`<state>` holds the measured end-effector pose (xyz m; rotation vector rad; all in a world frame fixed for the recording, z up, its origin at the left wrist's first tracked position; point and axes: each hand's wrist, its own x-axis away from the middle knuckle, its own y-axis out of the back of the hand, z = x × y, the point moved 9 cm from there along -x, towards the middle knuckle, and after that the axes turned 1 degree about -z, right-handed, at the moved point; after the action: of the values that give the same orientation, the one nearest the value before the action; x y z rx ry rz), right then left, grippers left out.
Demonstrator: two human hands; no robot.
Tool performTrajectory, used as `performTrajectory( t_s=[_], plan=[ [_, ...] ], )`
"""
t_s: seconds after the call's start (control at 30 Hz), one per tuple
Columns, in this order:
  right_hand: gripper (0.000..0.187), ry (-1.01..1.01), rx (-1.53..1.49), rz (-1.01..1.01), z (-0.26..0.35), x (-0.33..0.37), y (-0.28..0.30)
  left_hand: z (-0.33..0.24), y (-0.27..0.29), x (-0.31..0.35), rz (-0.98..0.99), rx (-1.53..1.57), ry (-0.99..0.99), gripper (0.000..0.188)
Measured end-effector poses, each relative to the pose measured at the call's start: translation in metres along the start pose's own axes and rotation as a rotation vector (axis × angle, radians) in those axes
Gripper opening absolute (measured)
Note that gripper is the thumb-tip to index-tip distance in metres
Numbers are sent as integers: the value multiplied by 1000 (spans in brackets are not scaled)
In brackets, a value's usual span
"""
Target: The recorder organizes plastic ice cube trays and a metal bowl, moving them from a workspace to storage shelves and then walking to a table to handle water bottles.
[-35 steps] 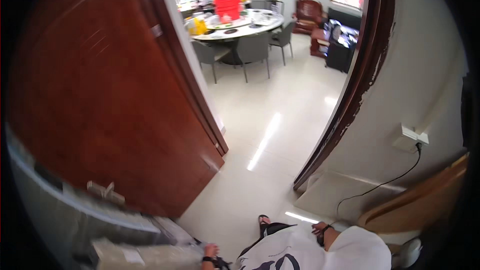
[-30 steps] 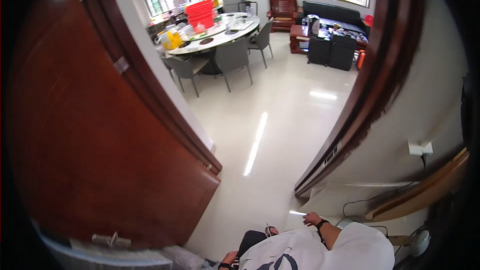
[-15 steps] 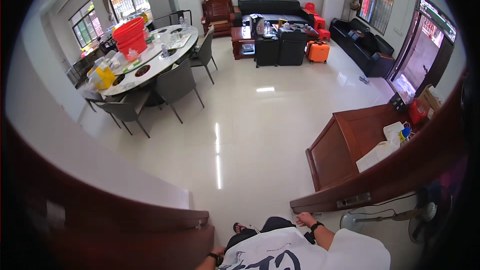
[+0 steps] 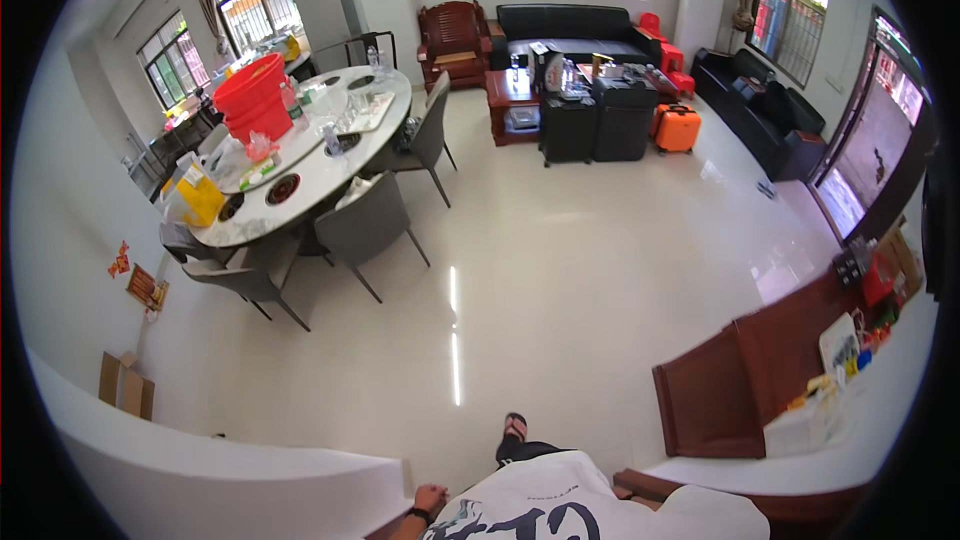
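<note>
My left hand (image 4: 431, 497), with a dark band at the wrist, hangs beside my white shirt (image 4: 540, 500). Its fingers are loosely curled, and nothing shows in them. The hand is near the end of a white wall (image 4: 340, 485). Of my right arm only a strip of skin shows at the shirt's right side, by a brown wooden door edge (image 4: 650, 483); the right hand itself is hidden. One foot in a dark sandal (image 4: 515, 427) is forward on the pale tiled floor (image 4: 560, 340).
At left stands a round table (image 4: 300, 205) with a red bucket stack (image 4: 252, 100), a yellow bag (image 4: 200, 197) and grey chairs (image 4: 370, 230). Dark suitcases (image 4: 622, 125) and an orange suitcase (image 4: 677, 128) stand before a black sofa (image 4: 570, 30). At right is a brown wooden cabinet (image 4: 710, 390).
I have moved forward through the doorway, and the room appears nearer. My left hand has come further into view. My right hand has dropped out of sight. A foot has stepped ahead.
</note>
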<state>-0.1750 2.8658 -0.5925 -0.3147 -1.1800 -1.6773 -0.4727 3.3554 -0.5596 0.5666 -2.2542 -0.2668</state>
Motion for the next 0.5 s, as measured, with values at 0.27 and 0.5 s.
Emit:
performTrajectory(
  t_s=[0.27,0.5],
  plan=[
    [25,-156,-1003,-332,173,-280,384,-86,111,-112,-176,-132,252,31],
    [27,-6,-1006,-517,301,-364,612,-229,109,-357,167,-786,-330,27]
  ],
)
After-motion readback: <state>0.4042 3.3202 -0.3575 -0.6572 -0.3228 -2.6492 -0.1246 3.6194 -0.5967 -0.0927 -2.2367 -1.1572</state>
